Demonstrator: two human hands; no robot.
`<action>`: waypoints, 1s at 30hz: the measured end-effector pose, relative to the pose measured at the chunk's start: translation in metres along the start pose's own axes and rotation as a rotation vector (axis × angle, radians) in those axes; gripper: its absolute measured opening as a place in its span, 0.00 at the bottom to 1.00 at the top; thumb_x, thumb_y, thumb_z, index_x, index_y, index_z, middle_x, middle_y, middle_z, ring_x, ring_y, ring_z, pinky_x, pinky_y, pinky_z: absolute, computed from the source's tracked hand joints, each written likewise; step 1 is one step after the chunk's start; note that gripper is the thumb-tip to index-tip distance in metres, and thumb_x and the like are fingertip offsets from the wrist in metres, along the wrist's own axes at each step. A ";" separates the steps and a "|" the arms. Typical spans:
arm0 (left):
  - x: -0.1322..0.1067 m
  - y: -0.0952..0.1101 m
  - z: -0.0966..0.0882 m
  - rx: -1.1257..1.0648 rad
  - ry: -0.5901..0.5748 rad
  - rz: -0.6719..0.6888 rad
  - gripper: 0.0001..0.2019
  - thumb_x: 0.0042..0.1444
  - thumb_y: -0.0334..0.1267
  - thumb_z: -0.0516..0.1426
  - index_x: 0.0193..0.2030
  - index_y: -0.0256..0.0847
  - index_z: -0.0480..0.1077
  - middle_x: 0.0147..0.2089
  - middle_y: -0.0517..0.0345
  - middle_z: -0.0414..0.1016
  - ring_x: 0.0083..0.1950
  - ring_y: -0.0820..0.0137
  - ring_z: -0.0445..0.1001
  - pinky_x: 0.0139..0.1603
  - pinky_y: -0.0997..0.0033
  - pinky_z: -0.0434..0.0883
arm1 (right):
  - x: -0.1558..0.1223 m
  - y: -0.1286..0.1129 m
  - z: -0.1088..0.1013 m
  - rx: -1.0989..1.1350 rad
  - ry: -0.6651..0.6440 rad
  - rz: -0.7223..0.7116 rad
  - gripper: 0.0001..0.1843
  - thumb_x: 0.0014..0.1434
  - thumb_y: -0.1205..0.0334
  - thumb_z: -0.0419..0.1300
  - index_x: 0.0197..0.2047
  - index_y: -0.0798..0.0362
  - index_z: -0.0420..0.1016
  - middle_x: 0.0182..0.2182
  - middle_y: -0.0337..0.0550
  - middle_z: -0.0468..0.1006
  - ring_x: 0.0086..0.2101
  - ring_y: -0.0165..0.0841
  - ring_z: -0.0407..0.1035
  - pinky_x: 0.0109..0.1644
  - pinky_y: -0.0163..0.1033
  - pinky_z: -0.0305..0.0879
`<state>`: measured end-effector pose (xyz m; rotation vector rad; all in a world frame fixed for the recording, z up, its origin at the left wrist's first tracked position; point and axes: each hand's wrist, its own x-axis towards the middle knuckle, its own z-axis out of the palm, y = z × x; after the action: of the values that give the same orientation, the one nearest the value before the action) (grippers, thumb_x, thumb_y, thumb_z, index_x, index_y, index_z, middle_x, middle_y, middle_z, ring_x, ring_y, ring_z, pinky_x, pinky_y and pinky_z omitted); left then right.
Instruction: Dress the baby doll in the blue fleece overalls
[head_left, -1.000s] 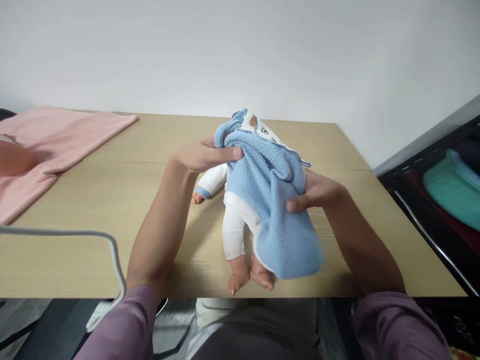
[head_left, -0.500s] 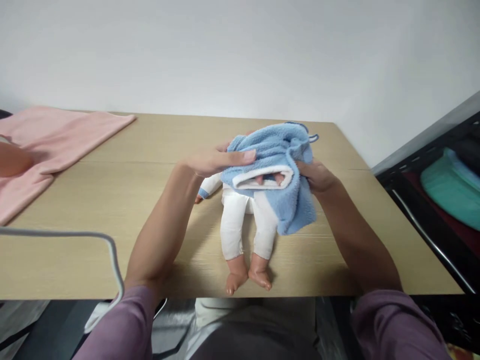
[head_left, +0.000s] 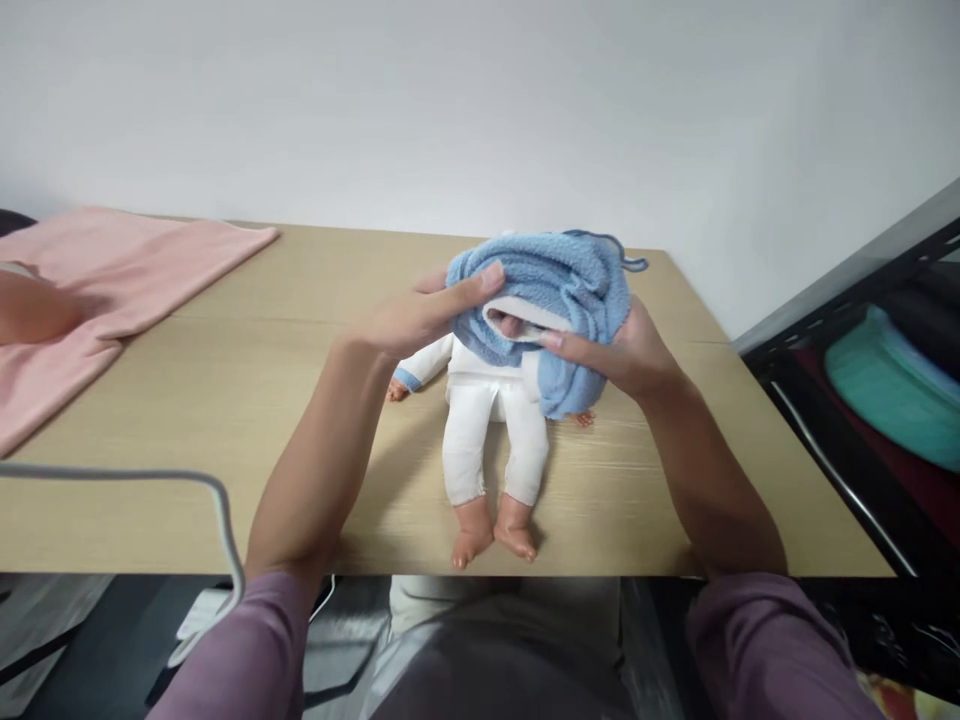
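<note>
A baby doll (head_left: 491,440) in white clothes lies on its back on the wooden table (head_left: 225,420), bare feet toward me. A blue fleece garment (head_left: 555,285) with a white lining is bunched up over the doll's head and chest. My left hand (head_left: 424,315) pinches the garment's left edge with thumb and fingers. My right hand (head_left: 615,350) grips its right side, thumb along the white hem. The doll's head is hidden under the fleece.
A pink cloth (head_left: 112,275) lies at the table's far left, with another person's arm (head_left: 34,310) resting on it. A white cable (head_left: 187,490) loops over the near left edge. A black shelf (head_left: 862,400) at the right holds a teal item (head_left: 907,385).
The blue garment has been gathered upward from the doll's legs and trunk to its head. Both hands rose with it, and the doll's white legs are now uncovered.
</note>
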<state>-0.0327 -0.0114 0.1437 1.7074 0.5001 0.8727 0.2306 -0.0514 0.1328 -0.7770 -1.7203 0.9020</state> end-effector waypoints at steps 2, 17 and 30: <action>-0.010 0.013 0.012 0.079 0.045 -0.022 0.24 0.66 0.63 0.73 0.40 0.42 0.80 0.37 0.55 0.82 0.51 0.55 0.88 0.57 0.56 0.86 | -0.006 -0.006 0.006 -0.088 0.136 -0.059 0.24 0.63 0.55 0.77 0.61 0.48 0.85 0.62 0.48 0.89 0.67 0.50 0.81 0.82 0.56 0.71; -0.118 -0.016 0.132 0.358 0.581 -0.253 0.11 0.71 0.42 0.60 0.56 0.44 0.74 0.46 0.59 0.83 0.45 0.63 0.81 0.47 0.66 0.75 | -0.084 -0.034 0.034 -0.351 -0.163 0.203 0.10 0.57 0.62 0.70 0.44 0.49 0.86 0.40 0.43 0.91 0.42 0.44 0.85 0.53 0.49 0.83; -0.204 -0.038 0.156 0.494 0.426 -0.692 0.12 0.75 0.53 0.52 0.52 0.48 0.62 0.43 0.55 0.82 0.44 0.52 0.82 0.45 0.60 0.70 | -0.130 -0.030 0.087 -0.540 -0.531 0.452 0.14 0.70 0.53 0.71 0.52 0.52 0.84 0.49 0.52 0.91 0.46 0.46 0.84 0.46 0.44 0.73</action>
<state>-0.0403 -0.2430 0.0268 1.5850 1.5914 0.6145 0.1831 -0.1935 0.0778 -1.4192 -2.3577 1.0126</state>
